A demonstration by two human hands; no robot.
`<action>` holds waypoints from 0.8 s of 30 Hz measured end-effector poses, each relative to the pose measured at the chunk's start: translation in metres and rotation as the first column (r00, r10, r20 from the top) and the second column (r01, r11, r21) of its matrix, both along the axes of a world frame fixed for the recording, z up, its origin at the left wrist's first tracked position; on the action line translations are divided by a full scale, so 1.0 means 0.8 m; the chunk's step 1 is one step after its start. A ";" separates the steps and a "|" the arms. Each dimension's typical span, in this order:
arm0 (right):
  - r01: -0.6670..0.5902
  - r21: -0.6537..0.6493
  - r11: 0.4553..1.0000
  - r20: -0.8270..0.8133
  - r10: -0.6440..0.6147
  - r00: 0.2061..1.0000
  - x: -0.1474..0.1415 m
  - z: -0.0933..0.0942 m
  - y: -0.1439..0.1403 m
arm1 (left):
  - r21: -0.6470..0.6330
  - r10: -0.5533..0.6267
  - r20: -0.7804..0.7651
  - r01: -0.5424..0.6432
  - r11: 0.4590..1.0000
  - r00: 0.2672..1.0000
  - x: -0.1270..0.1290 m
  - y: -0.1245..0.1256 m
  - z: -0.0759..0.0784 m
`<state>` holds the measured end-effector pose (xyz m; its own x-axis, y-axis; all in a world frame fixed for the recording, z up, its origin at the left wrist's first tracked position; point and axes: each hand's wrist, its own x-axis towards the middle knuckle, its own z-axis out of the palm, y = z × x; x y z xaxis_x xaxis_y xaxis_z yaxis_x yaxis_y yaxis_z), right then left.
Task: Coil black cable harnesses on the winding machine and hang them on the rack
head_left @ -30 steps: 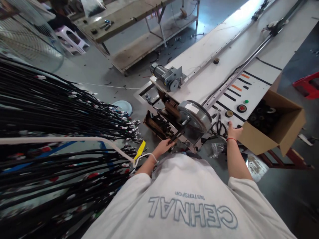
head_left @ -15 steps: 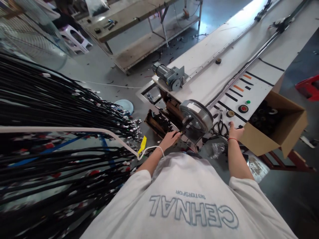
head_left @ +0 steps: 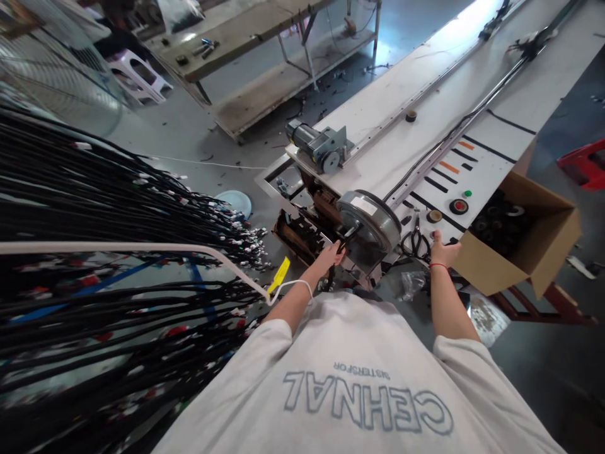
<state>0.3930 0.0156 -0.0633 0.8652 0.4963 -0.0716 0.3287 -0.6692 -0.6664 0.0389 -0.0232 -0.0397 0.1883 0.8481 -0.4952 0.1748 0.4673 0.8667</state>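
Head view, and your left hand is right up at the wheel end, grip closed around a slim black cable bundle that sits just in front of the round grey wheel with a white label. Across to your right hand: it's on the near edge of the long white tabletop, thumb stretched forward, and I can't tell whether that grip holds or presses anything. Just beside it lie the black-handled scissors, with a small tan tape roll beyond them. Further up sit a round red button in a black ring and a small green button. On your right, the open brown cardboard box holds dark rolls; on your left, long black cable bundles with white connectors fan out.
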 end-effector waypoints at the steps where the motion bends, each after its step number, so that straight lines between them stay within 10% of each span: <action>1: -0.007 -0.009 1.000 0.000 0.007 1.000 0.000 0.000 0.000 | 0.004 -0.011 0.017 0.011 1.000 1.000 -0.004 0.000 0.003; 8: -0.026 0.002 1.000 -0.003 0.026 1.000 0.000 -0.002 -0.002 | 0.195 -0.302 -0.294 0.366 0.910 0.907 -0.053 -0.038 0.004; 12: -0.006 0.048 0.999 -0.005 0.006 1.000 0.000 -0.003 -0.002 | 0.162 -0.264 -0.475 0.378 0.911 0.839 -0.074 -0.060 -0.004; 24: -0.021 -0.030 0.999 -0.016 0.020 1.000 0.001 0.001 0.001 | 0.232 -0.087 -0.333 0.171 0.957 0.939 -0.052 -0.071 0.013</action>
